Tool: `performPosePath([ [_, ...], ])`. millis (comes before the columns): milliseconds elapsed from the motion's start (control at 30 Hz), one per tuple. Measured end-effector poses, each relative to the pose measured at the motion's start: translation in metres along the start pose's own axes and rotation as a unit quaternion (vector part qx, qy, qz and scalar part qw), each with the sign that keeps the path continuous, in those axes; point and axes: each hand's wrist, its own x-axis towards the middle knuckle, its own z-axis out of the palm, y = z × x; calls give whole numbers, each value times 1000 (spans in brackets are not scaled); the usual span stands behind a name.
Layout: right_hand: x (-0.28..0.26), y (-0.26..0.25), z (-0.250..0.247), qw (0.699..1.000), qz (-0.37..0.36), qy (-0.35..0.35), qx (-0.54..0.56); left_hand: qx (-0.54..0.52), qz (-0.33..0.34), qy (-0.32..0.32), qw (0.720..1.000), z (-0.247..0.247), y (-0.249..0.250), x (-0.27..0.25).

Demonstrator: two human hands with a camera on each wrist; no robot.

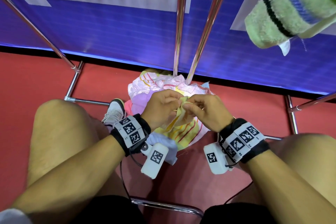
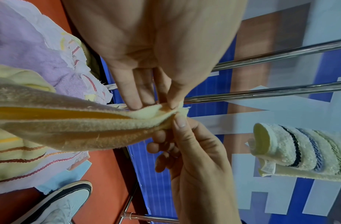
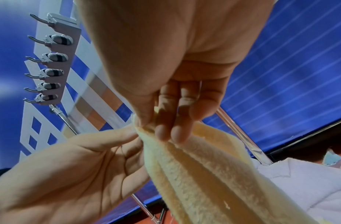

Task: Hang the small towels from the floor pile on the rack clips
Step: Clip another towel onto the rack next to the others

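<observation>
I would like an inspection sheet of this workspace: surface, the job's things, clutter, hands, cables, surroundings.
Surface: red floor, partly covered by cloth.
Job's things: pile of small towels on the floor between the rack's legs; yellow towel lifted above it by one corner; striped towel already hanging upper right; row of rack clips visible in the right wrist view, apparently without towels.
Clutter: nothing seen.
Hands: left hand and right hand both pinch the yellow towel's corner, close together.
Cables: thin black cable runs from the left wrist unit down over the floor.
Surroundings: blue and white banner behind the chrome rack poles; white shoe beside the pile.
</observation>
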Motion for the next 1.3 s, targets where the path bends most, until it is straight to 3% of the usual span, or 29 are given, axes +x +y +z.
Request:
performPosePath([
  [667,4,6,1,999,35,22,16,22,29,12,999,3,5,-3],
  [1033,-3,0,-1,999,2,6,-38,70,44,-18,996,-1,2,-3],
  [1300,-2,3,1,999,-12,-5,-52,45,57,-22,997,-2,4,-2],
])
